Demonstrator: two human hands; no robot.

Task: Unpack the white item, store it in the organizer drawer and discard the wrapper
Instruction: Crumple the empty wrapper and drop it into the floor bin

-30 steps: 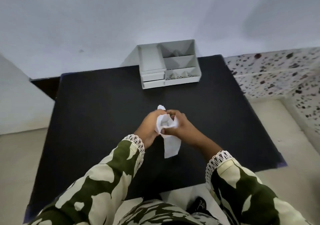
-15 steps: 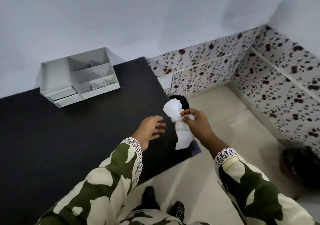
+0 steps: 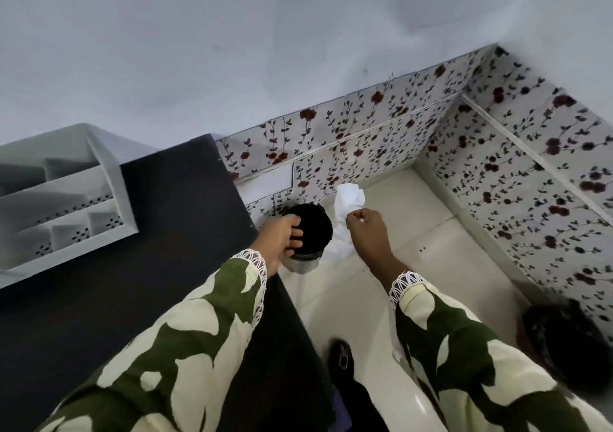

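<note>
A: While the right hand is held out over the pale floor, list what it carries.

B: Item one: white wrapper, crumpled, pinched between the closed fingertips of that hand. One wad rises above the knuckles on the far side; a longer tail hangs below, toward the floor, just right of the bin.

A: The bin?

B: Item two: small round bin, black inside, with a shiny metal wall, standing on the floor close against the right edge of the black table. The wrapper is beside its mouth, not inside it.

A: Left hand?

B: Item three: left hand, reaching past the table edge, fingers curled loosely over the near-left rim of the bin. Whether they actually grip the rim or only rest there, I cannot tell. It holds nothing else that shows.

A: The organizer?

B: Item four: grey organizer, at the far left on the table, well apart from both hands. Open compartments on top, some with perforated fronts. Its drawer side is cut off at the left; the white item itself I cannot make out in any part that shows.

A: Remaining entries?

B: Camouflage sleeves with white lace cuffs; floral tiles along the base of the walls; a dark object, blurred, on the floor at the near right.
</note>
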